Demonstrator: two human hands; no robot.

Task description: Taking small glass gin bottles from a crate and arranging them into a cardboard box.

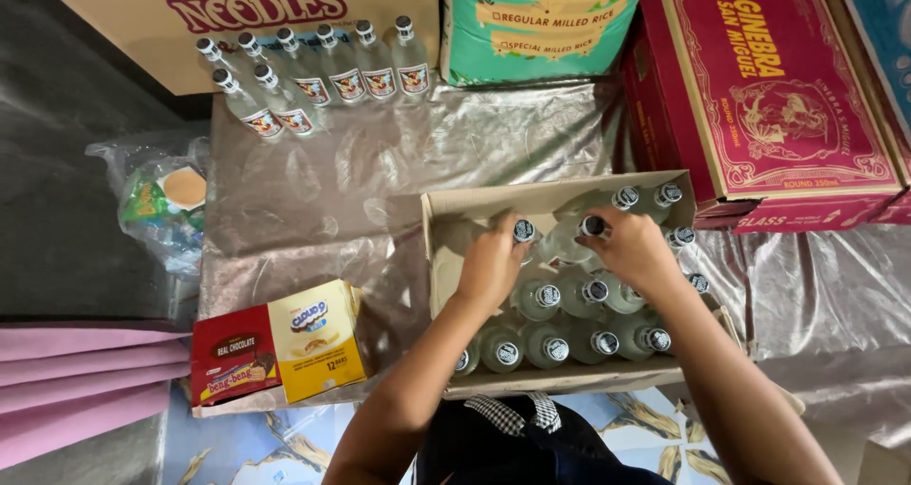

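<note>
An open cardboard box (438, 248) lies on a shiny plastic-covered surface and holds several clear glass bottles with metal caps. My left hand (492, 265) grips the neck of one bottle (525, 232) near the box's middle. My right hand (634, 250) is closed around the neck of another bottle (593, 227) just to the right. More capped bottles (548, 297) fill the near rows of the box.
A row of the same bottles (313, 72) stands at the back left, before a large carton. A red carton (769, 96) sits right, a green rice sack (536, 25) behind. Snack boxes (280, 347) lie front left, a plastic bag (161, 210) beyond them.
</note>
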